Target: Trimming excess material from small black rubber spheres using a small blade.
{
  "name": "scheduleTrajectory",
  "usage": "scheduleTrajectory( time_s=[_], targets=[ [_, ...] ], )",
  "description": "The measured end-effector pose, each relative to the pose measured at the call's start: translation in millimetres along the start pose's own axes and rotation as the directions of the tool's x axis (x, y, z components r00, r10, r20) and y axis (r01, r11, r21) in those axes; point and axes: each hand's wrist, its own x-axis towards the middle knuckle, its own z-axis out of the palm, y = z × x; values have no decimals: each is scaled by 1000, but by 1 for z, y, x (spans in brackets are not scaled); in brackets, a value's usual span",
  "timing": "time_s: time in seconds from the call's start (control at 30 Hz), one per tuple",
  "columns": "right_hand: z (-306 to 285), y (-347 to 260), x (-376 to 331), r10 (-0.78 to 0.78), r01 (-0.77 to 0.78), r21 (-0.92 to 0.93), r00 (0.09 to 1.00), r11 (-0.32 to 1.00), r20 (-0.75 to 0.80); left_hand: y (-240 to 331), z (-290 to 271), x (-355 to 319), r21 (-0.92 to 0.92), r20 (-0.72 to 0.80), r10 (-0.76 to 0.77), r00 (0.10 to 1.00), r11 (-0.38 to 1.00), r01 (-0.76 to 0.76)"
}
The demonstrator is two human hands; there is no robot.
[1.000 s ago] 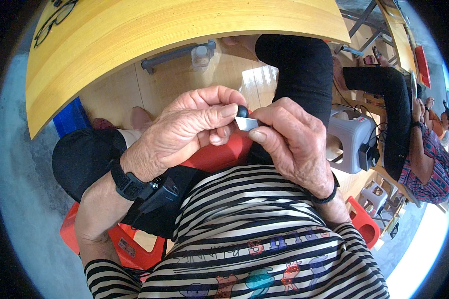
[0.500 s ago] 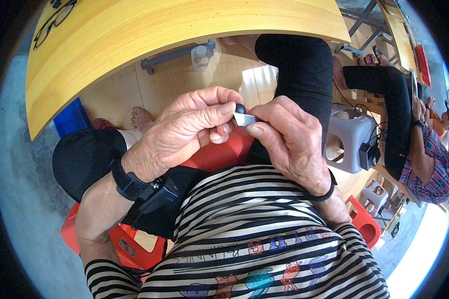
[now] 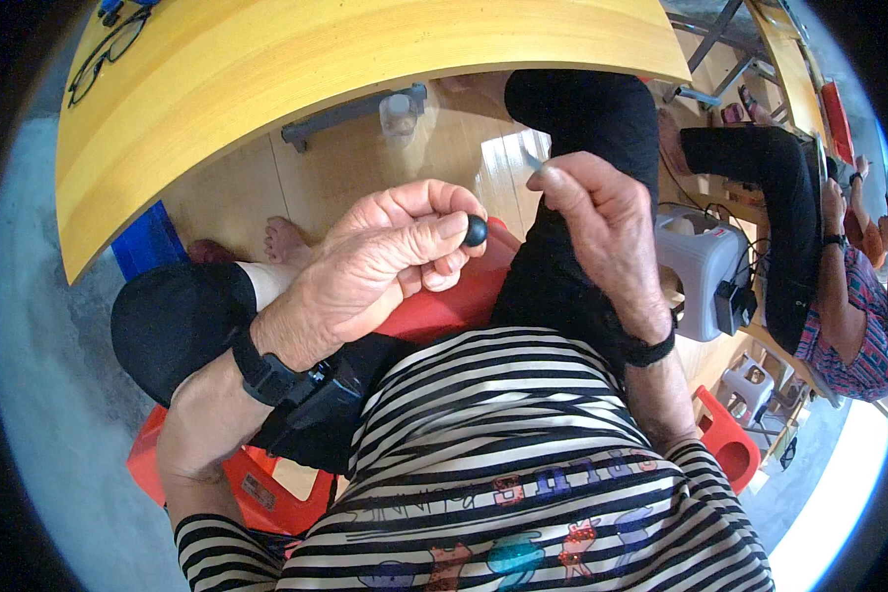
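Note:
My left hand is closed, pinching a small round black ball between thumb and fingers. The ball sticks out past the fingertips on the right. Farther right and a little higher, my right hand grips a small, thin silvery blade-like piece between thumb and forefinger. Its tip points up and to the left, apart from the ball. Any handle is hidden inside the right hand. Both hands are held over my lap, in front of the table edge.
A yellow wooden table curves across the top, with eyeglasses at its left. Below it are a red stool and a blue bin. A grey stool with cables stands right, near another person's leg.
My right hand has drawn the silvery piece away from the ball, up and to the right. The piece now shows nearly edge-on. My left hand keeps the ball in about the same place.

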Motion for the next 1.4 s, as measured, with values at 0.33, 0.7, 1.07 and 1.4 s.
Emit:
scheduleTrajectory(
  time_s=[0.33, 0.7, 1.07, 1.4],
  targets=[
    [14, -30, -4, -136, 88, 298, 980, 950, 146, 3, 2, 3, -22, -53, -12, 999, 1000, 11],
    [24, -36, -5, 87, -232, 557, 958, 797, 275, 3, -5, 2, -71, 37, -13, 999, 997, 16],
    [23, -38, -6, 168, -337, 575, 930, 746, 326, 1, -4, 3, -79, 29, -34, 999, 996, 36],
    [-1, -48, 21, -221, 216, 208, 975, 954, 1, 2, 1, -2, -144, -56, -44, 997, 989, 36]
  ],
)
